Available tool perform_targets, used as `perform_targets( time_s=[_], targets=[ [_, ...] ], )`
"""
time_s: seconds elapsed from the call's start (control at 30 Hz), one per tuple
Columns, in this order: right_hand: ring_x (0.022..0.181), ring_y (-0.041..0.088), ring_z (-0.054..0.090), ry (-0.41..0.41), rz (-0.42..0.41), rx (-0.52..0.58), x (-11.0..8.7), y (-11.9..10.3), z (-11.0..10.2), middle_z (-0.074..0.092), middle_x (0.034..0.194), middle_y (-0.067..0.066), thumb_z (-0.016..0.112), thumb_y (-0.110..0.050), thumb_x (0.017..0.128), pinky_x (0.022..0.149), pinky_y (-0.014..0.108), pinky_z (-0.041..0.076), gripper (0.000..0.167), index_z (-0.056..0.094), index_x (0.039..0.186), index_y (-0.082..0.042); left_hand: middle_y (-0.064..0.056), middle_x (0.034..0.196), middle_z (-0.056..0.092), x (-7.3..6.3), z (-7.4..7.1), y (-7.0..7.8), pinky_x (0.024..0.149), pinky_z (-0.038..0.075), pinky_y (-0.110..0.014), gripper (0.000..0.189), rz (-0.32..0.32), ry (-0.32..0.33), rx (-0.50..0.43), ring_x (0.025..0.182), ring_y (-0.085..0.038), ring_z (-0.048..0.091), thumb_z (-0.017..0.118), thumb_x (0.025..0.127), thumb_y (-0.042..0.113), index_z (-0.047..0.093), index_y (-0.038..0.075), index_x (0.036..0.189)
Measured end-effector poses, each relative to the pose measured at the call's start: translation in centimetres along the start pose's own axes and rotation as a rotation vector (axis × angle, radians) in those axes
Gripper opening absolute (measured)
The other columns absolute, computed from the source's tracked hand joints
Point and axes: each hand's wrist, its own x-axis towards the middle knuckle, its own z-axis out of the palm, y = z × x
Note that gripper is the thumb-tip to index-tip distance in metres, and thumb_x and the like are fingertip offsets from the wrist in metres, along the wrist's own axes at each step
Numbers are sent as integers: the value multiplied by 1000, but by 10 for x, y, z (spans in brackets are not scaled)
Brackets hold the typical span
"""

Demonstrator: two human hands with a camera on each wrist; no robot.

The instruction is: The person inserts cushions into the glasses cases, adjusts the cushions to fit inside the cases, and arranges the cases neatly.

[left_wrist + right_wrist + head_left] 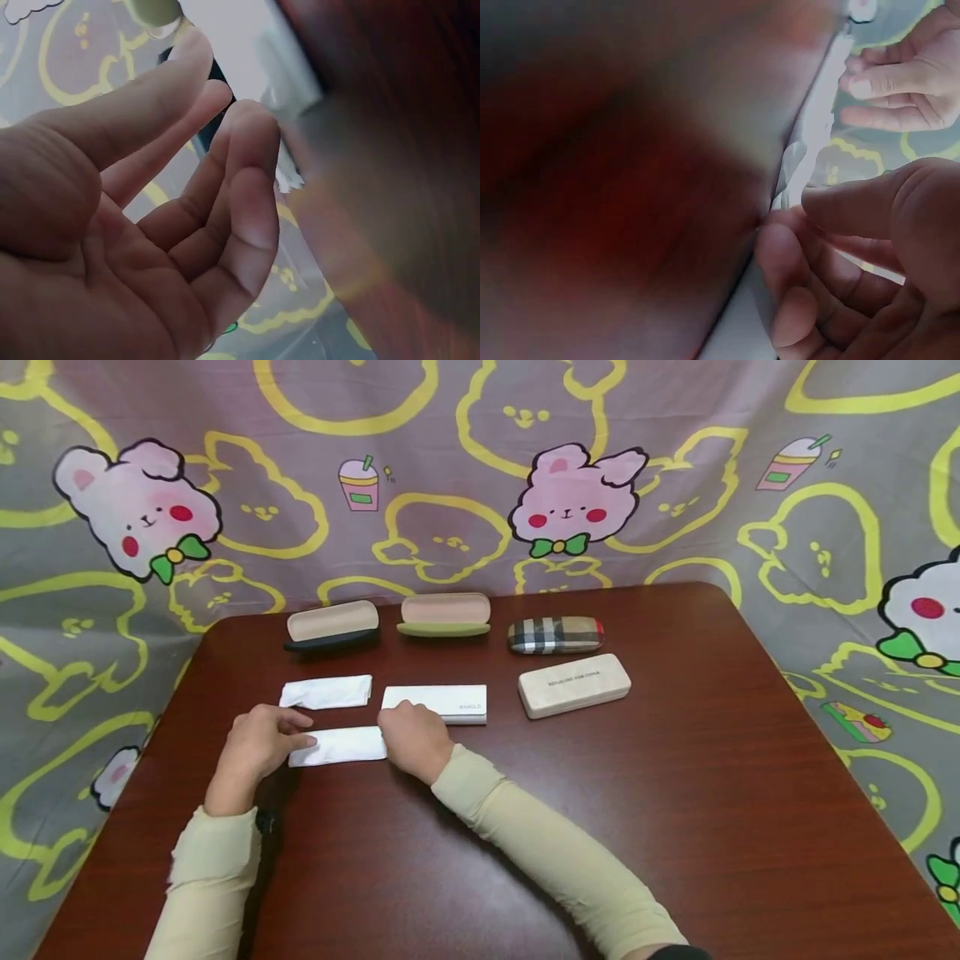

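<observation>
A folded white cloth (341, 746) lies lengthwise on the table between my two hands. At its right end, my right hand (416, 739) pinches the edge between thumb and fingertips, as the right wrist view shows. My left hand (258, 743) hovers by the left end, thumb and fingers apart and gently bent, nothing gripped between them; the left wrist view shows the gap. Just behind lies a second folded white cloth (330, 692), close to my left fingers. A white glasses case (435, 700) with small lettering lies behind my right hand, which partly covers it.
Along the back stand an open dark glasses case (333, 622), an open green glasses case (444, 614) and a plaid case (555, 634). A closed cream case (575, 687) lies right of the white one. Patterned fabric (450, 468) hangs behind the brown table (600, 827).
</observation>
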Motion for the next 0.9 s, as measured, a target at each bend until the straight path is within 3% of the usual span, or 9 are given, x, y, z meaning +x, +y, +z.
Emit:
perform_targets(
  time_s=[0.17,0.37,0.57,0.7,0.9],
  targets=[
    [69,26,70,-16,25,-70,4,-5,-1,69,80,6,59,-5,94,49,40,54,22,73,83,-16,-22,95,69,4,1,-7,69,47,-45,31,-23,-20,21,86,-37,58,79,86,12,73,-5,111],
    [68,25,69,-39,1,-104,11,-11,2,70,79,5,58,-6,95,48,41,53,26,73,80,-20,-23,94,70,8,2,-14,71,49,-48,28,-14,4,36,86,-38,60,80,85,10,74,-6,107],
    [67,25,69,-48,1,-143,13,-13,3,71,79,4,61,-8,94,48,40,54,23,75,81,-20,-18,90,67,11,2,-14,66,46,-44,17,-54,-5,25,83,-35,54,81,86,14,76,0,95],
    [68,26,69,-65,14,-108,13,-13,4,70,79,4,61,-9,93,49,41,53,20,74,82,-19,-14,84,63,9,1,-15,62,44,-40,15,-59,-27,6,78,-32,52,81,85,15,72,3,87],
    [64,24,65,-115,57,4,10,-6,-1,66,77,1,67,-14,86,44,39,48,6,68,82,-19,-14,90,62,3,-6,-23,64,44,-39,20,-33,-76,-122,81,-31,52,80,87,16,68,2,94]
  ],
)
